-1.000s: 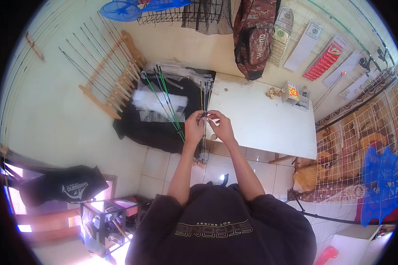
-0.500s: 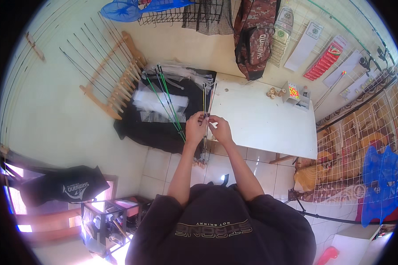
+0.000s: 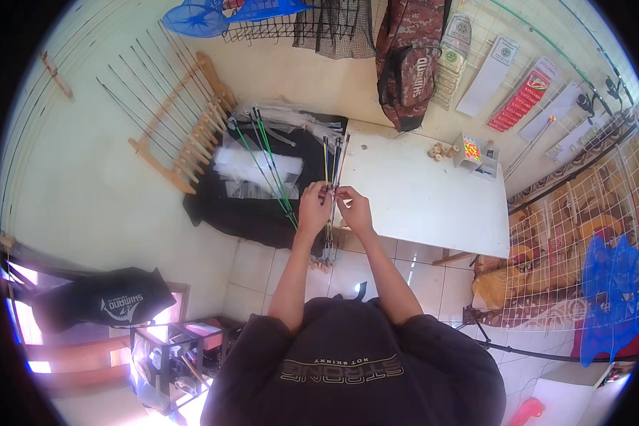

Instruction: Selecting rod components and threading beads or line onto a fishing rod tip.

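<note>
A bundle of thin fishing rods (image 3: 336,157), dark with a yellow and a reddish one among them, stands at the left end of the white table. My left hand (image 3: 314,209) is closed around the bundle at mid-height. My right hand (image 3: 355,210) meets it from the other side, thumb and fingertips pinched at the rods beside the left fingers. Whatever small piece lies between the fingertips is too small to make out. The lower ends of the rods (image 3: 327,250) run down between my forearms toward the tiled floor.
Green rods (image 3: 270,156) lean left of my hands over a black cloth (image 3: 213,206) with clear plastic sleeves (image 3: 259,167). A wooden rod rack (image 3: 199,145) stands farther left. On the white table (image 3: 419,199) sit small round wooden pieces (image 3: 441,150) and a small box (image 3: 468,150).
The upper ends of the rods in my hands have shifted slightly and stand a little farther apart. Both hands stay at nearly the same place on the bundle.
</note>
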